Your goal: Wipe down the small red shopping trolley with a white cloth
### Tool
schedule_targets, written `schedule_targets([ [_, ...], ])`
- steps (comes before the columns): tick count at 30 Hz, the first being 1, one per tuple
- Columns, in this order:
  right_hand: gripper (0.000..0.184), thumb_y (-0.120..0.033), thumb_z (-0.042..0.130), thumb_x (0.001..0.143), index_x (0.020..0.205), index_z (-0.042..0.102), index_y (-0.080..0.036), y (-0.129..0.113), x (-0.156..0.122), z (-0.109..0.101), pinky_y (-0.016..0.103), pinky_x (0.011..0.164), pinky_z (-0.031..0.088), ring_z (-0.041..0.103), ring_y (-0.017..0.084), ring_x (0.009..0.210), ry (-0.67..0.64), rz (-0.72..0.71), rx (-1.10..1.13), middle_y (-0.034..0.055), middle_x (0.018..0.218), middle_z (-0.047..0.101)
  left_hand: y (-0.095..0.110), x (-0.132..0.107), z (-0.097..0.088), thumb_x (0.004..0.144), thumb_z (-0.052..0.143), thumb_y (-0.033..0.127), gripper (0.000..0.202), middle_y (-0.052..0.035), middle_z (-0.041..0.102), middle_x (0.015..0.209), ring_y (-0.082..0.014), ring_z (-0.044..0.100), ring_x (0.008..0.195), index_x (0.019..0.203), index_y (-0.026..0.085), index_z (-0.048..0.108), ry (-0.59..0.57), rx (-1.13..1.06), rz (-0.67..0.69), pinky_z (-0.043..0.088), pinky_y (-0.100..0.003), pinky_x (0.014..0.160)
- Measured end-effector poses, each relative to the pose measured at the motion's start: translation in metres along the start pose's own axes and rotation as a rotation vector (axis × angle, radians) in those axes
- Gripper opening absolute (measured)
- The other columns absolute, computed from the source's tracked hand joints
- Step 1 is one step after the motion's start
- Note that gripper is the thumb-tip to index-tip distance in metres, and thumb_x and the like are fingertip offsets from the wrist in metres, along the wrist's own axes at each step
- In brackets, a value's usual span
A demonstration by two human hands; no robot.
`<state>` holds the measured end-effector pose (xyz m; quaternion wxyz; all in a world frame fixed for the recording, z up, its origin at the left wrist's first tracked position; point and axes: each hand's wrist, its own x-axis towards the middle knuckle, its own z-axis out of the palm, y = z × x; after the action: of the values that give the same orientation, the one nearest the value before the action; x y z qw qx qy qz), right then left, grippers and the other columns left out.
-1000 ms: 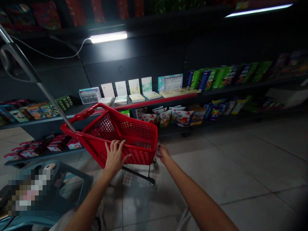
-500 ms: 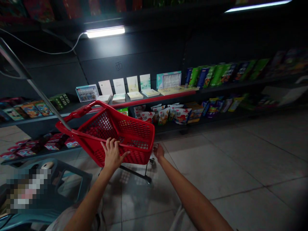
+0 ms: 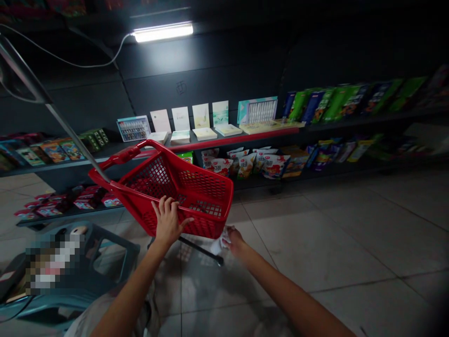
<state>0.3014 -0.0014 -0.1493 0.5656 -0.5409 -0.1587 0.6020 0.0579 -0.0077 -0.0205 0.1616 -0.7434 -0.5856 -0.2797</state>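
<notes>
The left hand (image 3: pixel 168 222) closes on the rim of the red plastic shopping basket (image 3: pixel 206 187), light, stiff and best held there; the right hand (image 3: pixel 235 241) bunches a soft, crumpled white cloth (image 3: pixel 221 242).

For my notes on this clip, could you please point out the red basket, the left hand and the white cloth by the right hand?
red basket (image 3: pixel 206 187): head view, on its mesh side wall.
left hand (image 3: pixel 167 221): head view, on the back of the hand.
white cloth (image 3: pixel 220 243): head view, on its visible middle.
</notes>
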Motion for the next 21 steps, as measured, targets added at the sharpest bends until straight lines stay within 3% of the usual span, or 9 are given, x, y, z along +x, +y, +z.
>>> schedule_targets([
  [5, 0.008, -0.019, 0.057, 0.077, 0.084, 0.056, -0.023, -0.019, -0.026, 0.009, 0.027, 0.065, 0.06, 0.07, 0.014, 0.069, 0.046, 0.05, 0.179, -0.001, 0.076, 0.073, 0.002, -0.001, -0.002, 0.09, 0.06, 0.065, 0.059, -0.0198, 0.052, 0.138, -0.0439, 0.031, 0.15, 0.125, 0.017, 0.057, -0.01, -0.001, -0.006, 0.01, -0.075, 0.124],
  [9, 0.023, -0.024, 0.068, 0.072, 0.088, 0.052, -0.024, -0.032, -0.045, 0.023, 0.028, 0.069, 0.062, 0.07, 0.014, 0.07, 0.038, -0.102, 0.338, -0.0034, 0.08, 0.071, 0.006, 0.0, -0.003, 0.09, 0.06, 0.062, 0.057, -0.0204, 0.052, 0.138, -0.0441, 0.031, 0.149, 0.125, 0.016, 0.056, -0.012, 0.003, -0.011, 0.011, -0.075, 0.124],
  [13, 0.033, -0.035, 0.072, 0.076, 0.098, 0.048, -0.027, -0.016, -0.054, 0.026, 0.029, 0.077, 0.065, 0.073, 0.013, 0.081, 0.067, -0.216, 0.359, -0.0048, 0.094, 0.072, 0.01, 0.001, -0.002, 0.09, 0.06, 0.061, 0.056, -0.0207, 0.051, 0.139, -0.0447, 0.028, 0.151, 0.124, 0.017, 0.056, -0.008, -0.018, -0.017, 0.011, -0.076, 0.123],
  [17, 0.023, -0.036, 0.065, 0.085, 0.097, 0.047, -0.026, 0.006, -0.056, 0.025, 0.033, 0.084, 0.066, 0.074, 0.013, 0.091, 0.049, -0.124, 0.4, -0.0013, 0.1, 0.072, 0.009, 0.0, 0.0, 0.089, 0.062, 0.062, 0.059, -0.0216, 0.049, 0.142, -0.0457, 0.023, 0.153, 0.126, 0.016, 0.054, -0.011, -0.023, -0.016, 0.01, -0.077, 0.122],
  [21, 0.009, -0.023, 0.058, 0.088, 0.096, 0.054, -0.024, -0.005, -0.059, 0.027, 0.032, 0.082, 0.067, 0.073, 0.014, 0.091, 0.055, -0.03, 0.424, -0.0006, 0.098, 0.074, 0.007, -0.001, -0.001, 0.088, 0.063, 0.062, 0.06, -0.0208, 0.048, 0.143, -0.0448, 0.022, 0.154, 0.126, 0.017, 0.054, -0.007, -0.028, -0.018, 0.01, -0.076, 0.123],
])
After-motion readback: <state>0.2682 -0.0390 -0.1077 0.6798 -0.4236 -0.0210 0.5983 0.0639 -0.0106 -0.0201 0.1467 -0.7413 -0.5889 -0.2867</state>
